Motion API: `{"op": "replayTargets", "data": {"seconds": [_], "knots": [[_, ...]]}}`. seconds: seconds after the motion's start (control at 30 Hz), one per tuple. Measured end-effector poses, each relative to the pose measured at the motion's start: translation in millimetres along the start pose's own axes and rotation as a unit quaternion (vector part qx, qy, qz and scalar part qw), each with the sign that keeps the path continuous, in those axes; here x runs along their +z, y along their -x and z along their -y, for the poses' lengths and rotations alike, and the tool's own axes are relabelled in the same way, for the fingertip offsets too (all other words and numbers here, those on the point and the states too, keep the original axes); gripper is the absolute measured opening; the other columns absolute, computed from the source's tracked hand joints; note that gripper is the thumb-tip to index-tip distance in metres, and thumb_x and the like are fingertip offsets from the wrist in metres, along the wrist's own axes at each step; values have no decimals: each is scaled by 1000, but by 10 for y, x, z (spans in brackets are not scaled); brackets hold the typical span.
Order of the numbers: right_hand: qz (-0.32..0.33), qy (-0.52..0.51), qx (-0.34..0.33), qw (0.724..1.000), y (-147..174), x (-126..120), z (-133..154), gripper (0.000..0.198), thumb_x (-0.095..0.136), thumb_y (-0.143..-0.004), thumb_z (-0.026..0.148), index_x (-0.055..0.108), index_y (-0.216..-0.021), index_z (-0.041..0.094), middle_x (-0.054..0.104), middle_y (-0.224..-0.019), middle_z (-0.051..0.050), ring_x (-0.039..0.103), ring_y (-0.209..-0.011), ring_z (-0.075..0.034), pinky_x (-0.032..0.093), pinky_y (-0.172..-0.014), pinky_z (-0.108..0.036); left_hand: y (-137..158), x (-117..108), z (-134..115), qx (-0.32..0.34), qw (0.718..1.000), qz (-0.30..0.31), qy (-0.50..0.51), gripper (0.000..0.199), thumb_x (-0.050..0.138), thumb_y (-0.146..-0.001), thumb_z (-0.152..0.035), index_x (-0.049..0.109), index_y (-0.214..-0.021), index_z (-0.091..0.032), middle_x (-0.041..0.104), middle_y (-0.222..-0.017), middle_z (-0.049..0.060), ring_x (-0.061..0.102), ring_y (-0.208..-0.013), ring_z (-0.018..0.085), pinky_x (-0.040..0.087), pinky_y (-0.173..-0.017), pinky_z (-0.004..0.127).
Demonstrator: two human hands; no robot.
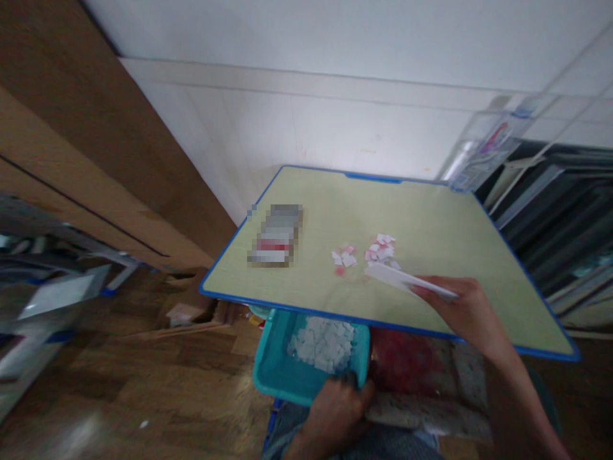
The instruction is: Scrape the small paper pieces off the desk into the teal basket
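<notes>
My right hand is closed around one end of a thin white flat strip, held tilted over the table. Its far end reaches a small heap of white and pinkish square pieces, and I cannot tell if it touches the tabletop. A smaller cluster of similar pieces lies just to the left. Below the table's front edge, my left hand grips the near right rim of a teal basin. Many white square pieces lie inside the basin.
The pale yellow table has a blue edge and stands against a white wall. A blurred phone-like object lies on its left side. A clear plastic bottle stands at the back right corner. Dark stacked panels are at right; a cardboard box sits on the floor.
</notes>
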State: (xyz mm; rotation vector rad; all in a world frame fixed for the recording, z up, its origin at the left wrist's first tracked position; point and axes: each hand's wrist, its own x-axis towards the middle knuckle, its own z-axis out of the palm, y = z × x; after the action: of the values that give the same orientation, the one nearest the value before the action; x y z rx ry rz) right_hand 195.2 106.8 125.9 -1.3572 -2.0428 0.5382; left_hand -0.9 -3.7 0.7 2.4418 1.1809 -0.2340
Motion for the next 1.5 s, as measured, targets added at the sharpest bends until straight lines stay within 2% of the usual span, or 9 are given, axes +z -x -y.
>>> {"op": "replayTargets", "data": {"seconds": [0.17,0.3,0.5,0.6,0.73,0.93,1.13,1.23,1.5], "knots": [[45,-86,-86,992,-260,244,102,20,49,-77,23,63,-91,21,65,-92,-1,60,-83,-16,46,-77,-28,-9,0,-9,-2,1000,2,2,31,46,-75,-36,44,-101,-19,53,-79,8,52,-73,24,42,-59,34],[74,-70,-98,990,-347,364,65,21,48,-77,23,63,-92,22,66,-91,-2,61,-83,-17,46,-75,-28,-18,25,-4,-6,1000,4,-3,31,49,-74,-35,44,-100,-19,53,-79,8,53,-72,24,42,-59,34],[138,-71,-68,986,-78,2,-98,22,50,-76,25,63,-93,23,66,-89,-1,62,-78,-17,49,-67,-26,-20,19,-2,-5,1000,2,4,29,50,-73,-33,45,-97,-19,54,-80,9,53,-71,25,42,-58,35],[113,-66,-38,991,3,-151,-127,22,50,-76,26,64,-92,22,66,-90,-3,62,-79,-19,49,-67,-27,-17,-10,-2,-3,1000,8,6,29,48,-74,-34,45,-99,-19,54,-80,9,53,-70,24,42,-57,35],[44,-90,-34,994,-86,-51,-105,23,49,-76,27,63,-93,22,65,-93,-2,61,-81,-19,49,-72,-30,-15,-16,-5,-6,1000,19,0,28,46,-75,-35,45,-98,-19,53,-81,9,52,-71,24,42,-59,35],[96,-97,-93,986,-224,181,-146,24,47,-77,25,61,-97,23,64,-97,-3,58,-89,-18,46,-79,-31,-16,18,-10,-13,1000,8,-10,35,48,-74,-36,42,-105,-19,53,-82,9,52,-73,24,41,-59,35],[200,-109,-102,968,-27,-161,-362,29,43,-79,35,60,-100,24,63,-99,-6,56,-93,-20,44,-82,-34,-19,-48,-15,-13,1000,22,-11,36,45,-76,-37,41,-107,-19,53,-79,9,52,-73,24,41,-60,34],[237,-111,-72,963,70,-403,-440,34,43,-76,42,59,-102,26,63,-99,-7,55,-94,-22,42,-83,-34,-23,-54,-15,-17,1000,13,-8,38,45,-76,-37,41,-108,-19,53,-80,9,53,-72,24,41,-59,34],[290,-122,12,949,360,-831,-655,26,47,-77,31,62,-98,29,63,-98,-8,55,-94,-23,41,-81,-26,-16,-40,-13,-26,999,22,-11,35,48,-73,-34,43,-105,-20,52,-84,9,52,-74,24,39,-62,34]]}}
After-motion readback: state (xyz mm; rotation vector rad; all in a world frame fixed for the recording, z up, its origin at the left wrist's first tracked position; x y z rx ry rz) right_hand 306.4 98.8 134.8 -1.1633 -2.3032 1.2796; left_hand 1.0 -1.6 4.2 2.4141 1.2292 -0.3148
